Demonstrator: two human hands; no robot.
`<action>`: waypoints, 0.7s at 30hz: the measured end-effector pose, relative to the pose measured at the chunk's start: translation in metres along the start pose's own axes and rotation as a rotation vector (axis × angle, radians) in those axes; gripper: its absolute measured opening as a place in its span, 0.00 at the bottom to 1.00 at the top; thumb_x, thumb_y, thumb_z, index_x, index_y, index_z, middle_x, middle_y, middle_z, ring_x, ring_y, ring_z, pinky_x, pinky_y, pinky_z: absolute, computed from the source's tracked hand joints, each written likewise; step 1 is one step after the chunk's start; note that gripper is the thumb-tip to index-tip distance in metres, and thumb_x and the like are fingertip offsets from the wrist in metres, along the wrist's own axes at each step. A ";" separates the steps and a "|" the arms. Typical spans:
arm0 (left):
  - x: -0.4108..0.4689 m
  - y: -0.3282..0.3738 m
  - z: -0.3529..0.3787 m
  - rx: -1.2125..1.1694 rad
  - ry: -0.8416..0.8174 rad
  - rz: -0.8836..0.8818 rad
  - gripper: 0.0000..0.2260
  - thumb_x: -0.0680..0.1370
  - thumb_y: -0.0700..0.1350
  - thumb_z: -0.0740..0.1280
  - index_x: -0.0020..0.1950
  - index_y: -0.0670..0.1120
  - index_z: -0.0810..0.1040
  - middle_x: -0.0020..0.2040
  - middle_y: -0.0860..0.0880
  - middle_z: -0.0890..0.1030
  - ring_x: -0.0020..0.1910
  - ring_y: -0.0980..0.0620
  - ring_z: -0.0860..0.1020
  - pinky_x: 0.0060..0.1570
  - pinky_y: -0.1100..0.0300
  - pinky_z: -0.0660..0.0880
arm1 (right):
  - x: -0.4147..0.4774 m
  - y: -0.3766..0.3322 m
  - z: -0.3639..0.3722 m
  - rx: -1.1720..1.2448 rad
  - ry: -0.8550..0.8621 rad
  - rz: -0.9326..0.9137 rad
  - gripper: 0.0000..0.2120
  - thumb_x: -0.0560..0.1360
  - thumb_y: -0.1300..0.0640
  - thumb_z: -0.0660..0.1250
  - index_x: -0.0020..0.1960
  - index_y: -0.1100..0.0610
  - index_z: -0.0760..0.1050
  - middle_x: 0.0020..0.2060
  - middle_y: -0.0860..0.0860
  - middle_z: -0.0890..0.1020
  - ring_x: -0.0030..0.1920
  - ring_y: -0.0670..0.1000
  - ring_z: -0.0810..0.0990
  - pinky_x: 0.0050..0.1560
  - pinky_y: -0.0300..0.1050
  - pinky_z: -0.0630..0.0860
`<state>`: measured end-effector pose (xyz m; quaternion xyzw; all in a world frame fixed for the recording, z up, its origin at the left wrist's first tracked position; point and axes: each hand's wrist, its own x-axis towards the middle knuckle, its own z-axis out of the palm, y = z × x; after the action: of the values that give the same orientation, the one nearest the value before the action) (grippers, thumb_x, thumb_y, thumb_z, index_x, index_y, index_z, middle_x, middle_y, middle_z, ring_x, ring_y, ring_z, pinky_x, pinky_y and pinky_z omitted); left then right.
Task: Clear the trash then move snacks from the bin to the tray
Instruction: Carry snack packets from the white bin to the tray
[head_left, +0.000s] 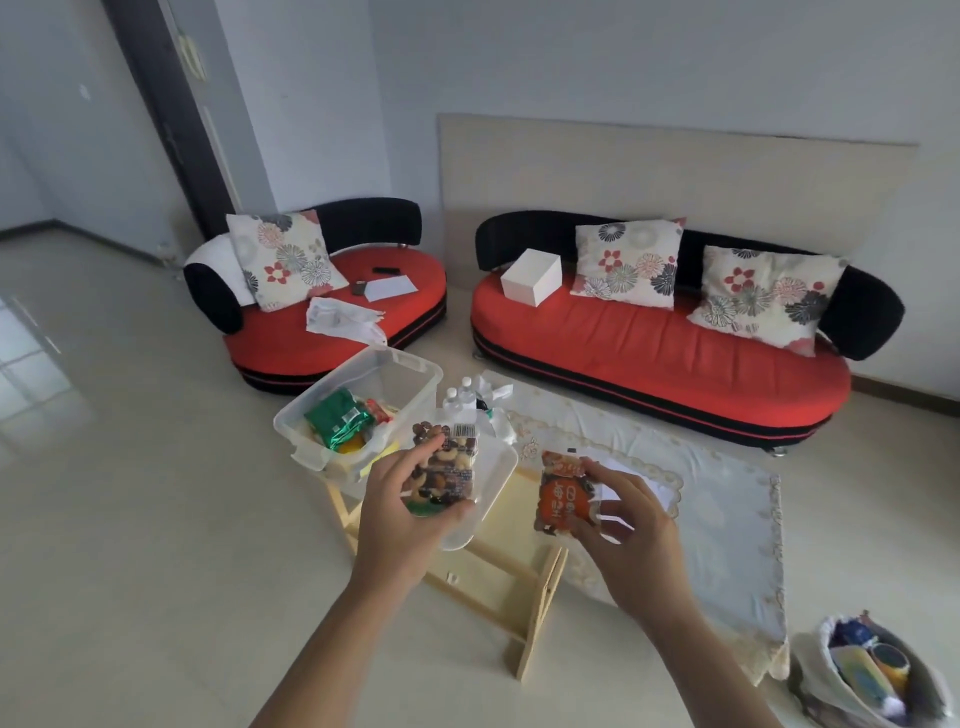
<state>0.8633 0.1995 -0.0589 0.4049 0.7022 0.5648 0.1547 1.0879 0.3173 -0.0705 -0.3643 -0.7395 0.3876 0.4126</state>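
1. Hands over a low wooden table (498, 569): left hand (410, 499) is gripping a clear packet of mixed nuts (449, 465), fingers & thumb curling round its sides.
2. Right hand (628, 525) is pinching an orange snack packet (563, 493), thumb on one edge & fingers on the other, holding it upright over the pale cloth (722, 514).
3. Nut packet is hanging just above the white tray (503, 467), which is sitting on the table's left part.
4. Clear plastic bin (405, 374) is standing at the table's far-left end, just beside the tray; green foil packet (337, 418) & other snacks are lying inside.
5. Small white bottles (460, 395) are standing just behind the tray, next to the bin.
6. White bag (810, 675) w/ mixed items is sitting on the floor at lower right, near the cloth's corner.
7. Two red-and-black sofas (660, 353) w/ floral cushions are lining the far wall; white box (532, 278) is resting on the longer one.
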 end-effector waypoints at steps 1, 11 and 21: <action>0.013 -0.007 -0.004 -0.005 -0.007 0.002 0.34 0.66 0.42 0.83 0.66 0.66 0.77 0.64 0.56 0.73 0.61 0.57 0.77 0.51 0.71 0.77 | 0.008 0.001 0.011 -0.006 0.009 0.009 0.31 0.70 0.68 0.77 0.63 0.39 0.76 0.55 0.42 0.79 0.47 0.46 0.82 0.46 0.36 0.81; 0.186 -0.078 -0.049 0.013 -0.258 0.041 0.34 0.66 0.47 0.83 0.66 0.69 0.75 0.64 0.57 0.73 0.61 0.58 0.75 0.56 0.69 0.73 | 0.091 -0.002 0.117 -0.127 0.176 0.149 0.31 0.71 0.64 0.77 0.63 0.36 0.73 0.56 0.38 0.78 0.48 0.43 0.81 0.47 0.40 0.82; 0.278 -0.162 -0.037 0.070 -0.490 -0.018 0.34 0.67 0.48 0.83 0.69 0.66 0.74 0.64 0.55 0.72 0.60 0.64 0.72 0.54 0.74 0.69 | 0.140 0.040 0.198 -0.128 0.196 0.356 0.29 0.71 0.64 0.77 0.63 0.39 0.75 0.56 0.41 0.79 0.47 0.41 0.80 0.46 0.34 0.78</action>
<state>0.6012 0.3760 -0.1289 0.5286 0.6664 0.4236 0.3114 0.8644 0.4009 -0.1306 -0.5504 -0.6431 0.3692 0.3836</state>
